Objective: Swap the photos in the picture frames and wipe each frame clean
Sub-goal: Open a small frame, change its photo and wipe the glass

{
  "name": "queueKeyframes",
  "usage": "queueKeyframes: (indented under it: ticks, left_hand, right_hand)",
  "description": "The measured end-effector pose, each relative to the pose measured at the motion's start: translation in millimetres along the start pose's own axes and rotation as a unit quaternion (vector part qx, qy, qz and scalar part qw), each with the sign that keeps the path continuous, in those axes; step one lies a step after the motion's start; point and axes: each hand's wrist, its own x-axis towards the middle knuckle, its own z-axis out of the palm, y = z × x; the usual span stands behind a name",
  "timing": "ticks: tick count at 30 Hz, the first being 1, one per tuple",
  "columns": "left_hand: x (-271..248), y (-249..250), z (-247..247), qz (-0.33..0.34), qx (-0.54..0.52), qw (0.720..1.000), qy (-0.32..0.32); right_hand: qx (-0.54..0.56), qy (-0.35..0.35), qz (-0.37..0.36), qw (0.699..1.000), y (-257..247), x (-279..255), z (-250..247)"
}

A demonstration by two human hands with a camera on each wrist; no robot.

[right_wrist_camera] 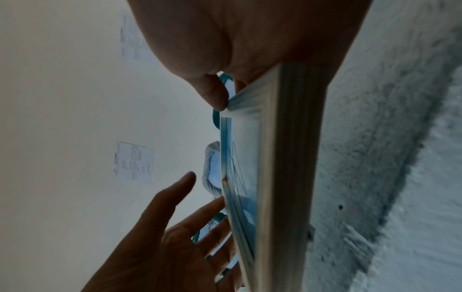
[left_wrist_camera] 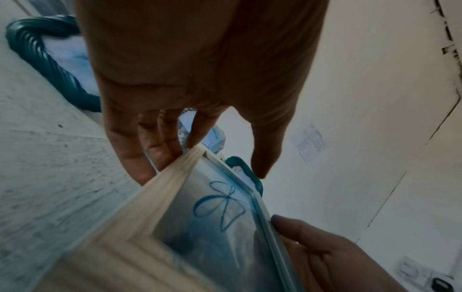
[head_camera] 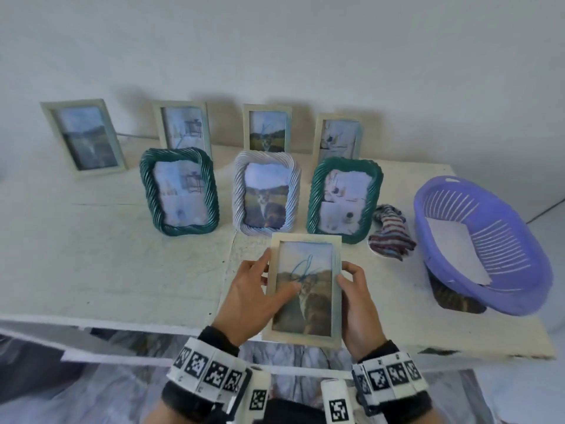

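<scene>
I have the cream frame (head_camera: 305, 289) up off the table (head_camera: 107, 255), held between both hands near its front edge. My right hand (head_camera: 357, 307) clamps the frame's right side, thumb on the front and fingers behind. My left hand (head_camera: 253, 295) has its fingers behind the left edge and its thumb stretched across the glass, over a blue scribble (left_wrist_camera: 220, 205). Beyond my hands three rope-edged frames stand in a row, the white one (head_camera: 266, 194) straight ahead. To the right of my right hand lies a striped cloth (head_camera: 391, 237), and past it a purple basket (head_camera: 519, 298) holding a white sheet (head_camera: 455, 252).
</scene>
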Motion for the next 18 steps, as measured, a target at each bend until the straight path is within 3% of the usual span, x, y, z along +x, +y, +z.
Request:
queueKeyframes:
  ticks: [6, 9, 14, 18]
  left_hand:
    - [-14, -1, 10, -0.045, -0.015, 0.998, -0.031]
    - [-14, 1, 18, -0.047, -0.041, 0.998, -0.027]
    - [-11, -3, 26, -0.018, -0.133, 0.991, -0.021]
    - [-11, -5, 26, 0.014, -0.202, 0.977, -0.070]
  right_hand:
    - [0.032, -0.065, -0.010, 0.997, 14, -9, 10]
    - [0.048, -0.103, 0.029, 0.993, 14, -14, 16]
    - [0.024, -0.065, 0.068, 0.995, 15, -6, 14]
    - [0.000, -0.070, 0.080, 0.994, 11, 0, 14]
